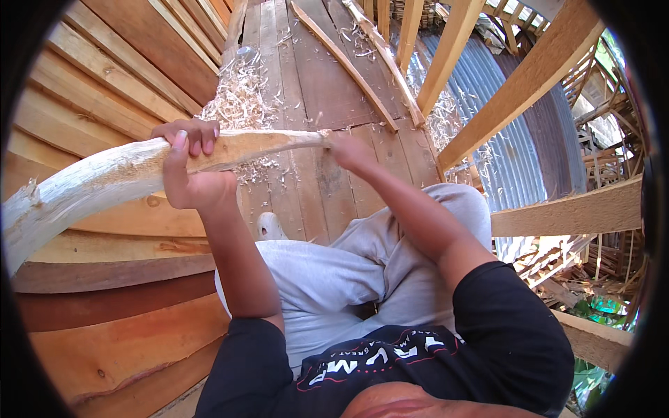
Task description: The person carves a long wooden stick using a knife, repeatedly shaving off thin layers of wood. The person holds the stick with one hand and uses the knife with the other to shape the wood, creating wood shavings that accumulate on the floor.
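A long, curved, peeled wooden branch runs from the left edge across in front of me, thick at the left and tapering to the right. Its narrower stretch shows bare, pale-brown wood. My left hand is wrapped round its middle, fingers over the far side and thumb raised along the near side. At the thin end is my right hand, closed and smeared by motion. What its fingers hold is hidden, and I cannot tell whether they grip the tip itself.
Curly wood shavings lie heaped on the plank floor. Stacked boards line the left. Two long wooden strips, one a brown stick, lie ahead. Upright wooden slats and corrugated metal sheeting stand to the right.
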{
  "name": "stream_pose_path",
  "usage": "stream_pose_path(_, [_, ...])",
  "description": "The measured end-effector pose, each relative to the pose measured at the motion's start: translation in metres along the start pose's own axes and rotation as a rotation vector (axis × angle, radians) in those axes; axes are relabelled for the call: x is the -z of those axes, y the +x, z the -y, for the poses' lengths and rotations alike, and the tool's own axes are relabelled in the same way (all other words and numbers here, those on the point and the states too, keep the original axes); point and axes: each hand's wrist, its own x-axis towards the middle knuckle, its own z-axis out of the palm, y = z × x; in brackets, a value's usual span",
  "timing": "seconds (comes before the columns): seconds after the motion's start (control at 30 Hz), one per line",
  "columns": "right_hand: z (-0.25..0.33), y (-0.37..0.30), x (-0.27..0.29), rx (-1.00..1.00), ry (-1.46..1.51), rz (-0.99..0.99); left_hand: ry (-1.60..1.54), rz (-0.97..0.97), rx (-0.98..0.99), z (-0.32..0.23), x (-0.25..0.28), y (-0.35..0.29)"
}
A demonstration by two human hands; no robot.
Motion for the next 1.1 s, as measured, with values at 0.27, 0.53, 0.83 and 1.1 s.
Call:
stream_pose_path(0.27, [0.098,-0.006,0.063,-0.043,0.211,0.075,0.041,0.125,-0.066,0.000,-0.003,-0.007])
stream_pose_path(0.53, [0.063,-0.006,0.034,-0.192,0.233,-0.043,-0.005,-0.013,-0.024,0.002,0.000,0.000])
stream_pose_path(0.83, [0.047,-0.001,0.029,-0.112,0.226,-0.050,0.009,0.024,-0.025,0.003,0.000,-0.003])
stream_pose_path(1.1, [0.097,-0.019,0.061,-0.017,0.102,0.091,-0.008,0.017,-0.039,-0.003,0.015,0.004])
